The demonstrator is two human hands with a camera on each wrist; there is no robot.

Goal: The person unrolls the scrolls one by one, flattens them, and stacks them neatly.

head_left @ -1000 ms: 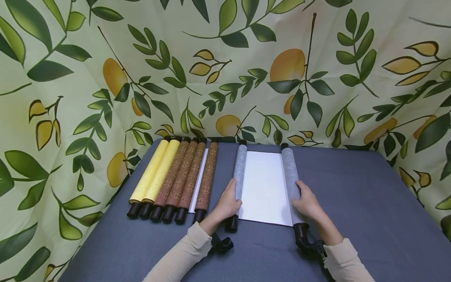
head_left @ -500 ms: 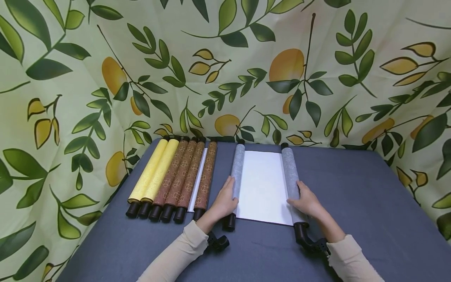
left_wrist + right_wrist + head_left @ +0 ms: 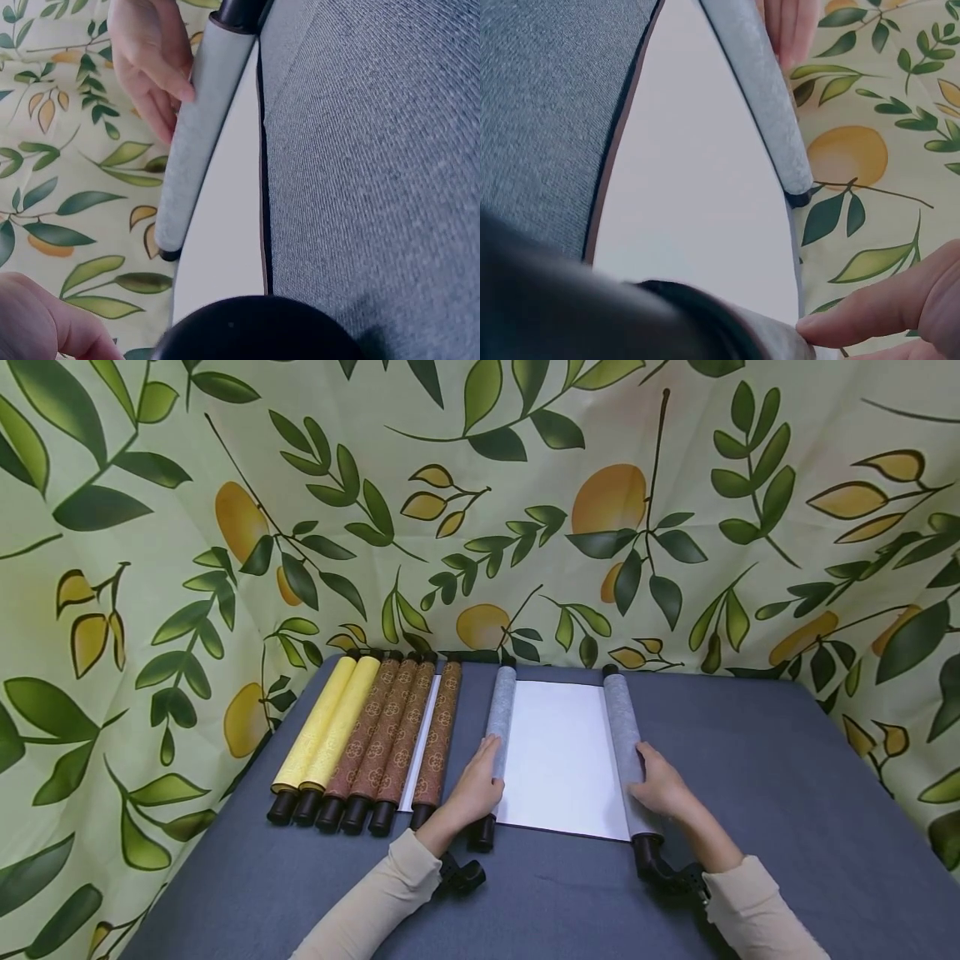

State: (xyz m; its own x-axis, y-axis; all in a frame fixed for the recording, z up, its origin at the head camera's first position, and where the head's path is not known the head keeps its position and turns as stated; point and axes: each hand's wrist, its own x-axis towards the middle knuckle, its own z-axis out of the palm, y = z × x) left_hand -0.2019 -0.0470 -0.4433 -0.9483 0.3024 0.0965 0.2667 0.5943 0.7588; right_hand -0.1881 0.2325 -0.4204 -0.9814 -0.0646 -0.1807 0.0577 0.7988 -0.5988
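A hanging scroll with a grey mottled backing lies partly unrolled on the table, its white sheet [image 3: 562, 760] facing up between two rolled ends. My left hand [image 3: 474, 787] grips the left roll [image 3: 502, 702] near its front end. On the other side, my right hand [image 3: 660, 783] holds the right roll [image 3: 621, 714], thumb on the inner side. Black knobs cap both rolls. The left wrist view shows the right hand [image 3: 154, 60] with fingers along the far roll [image 3: 206, 127]. In the right wrist view, the right thumb [image 3: 877, 307] touches the near roll; its other fingers are mostly hidden.
Left of the scroll stand side by side two yellow rolled scrolls [image 3: 341, 727] and several brown patterned ones [image 3: 390, 735], a white strip showing between the last two. A leaf-and-fruit printed cloth [image 3: 480, 527] hangs behind the blue-grey table [image 3: 750, 760].
The left roll has shifted left with my left hand, and the right roll has shifted slightly right with my right hand. More white sheet shows between them. The other scrolls stay put.
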